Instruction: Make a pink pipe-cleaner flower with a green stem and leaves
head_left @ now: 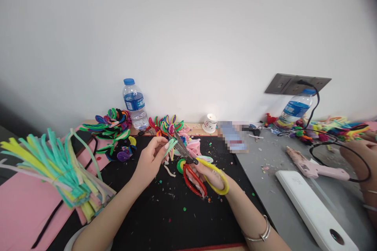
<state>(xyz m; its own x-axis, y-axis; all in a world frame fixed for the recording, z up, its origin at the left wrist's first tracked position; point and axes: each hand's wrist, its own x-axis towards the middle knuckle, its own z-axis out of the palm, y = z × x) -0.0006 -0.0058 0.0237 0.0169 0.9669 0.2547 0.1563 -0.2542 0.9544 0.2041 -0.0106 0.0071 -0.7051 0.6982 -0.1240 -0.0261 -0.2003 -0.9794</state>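
Note:
My left hand (153,156) pinches a light green pipe cleaner (170,146) between thumb and fingers. Scissors (216,180) with one yellow and one red handle are in my right hand (209,173), fingers through the loops. Their blades (182,147) stand apart and reach up to the left, right beside the green piece; whether they touch it I cannot tell. Behind the blades lie pink pipe cleaner loops (193,147) and a bunch of multicoloured loops (166,124). Small fuzzy scraps are scattered on the black mat (165,223) below both hands.
To the left lies a bundle of pastel pipe cleaners (63,172) on pink sheets (17,200). Water bottles (135,106) and a paper cup (210,122) stand by the wall. At right are a pink glue gun (318,166), a white device (315,208) and another person's arm (357,160).

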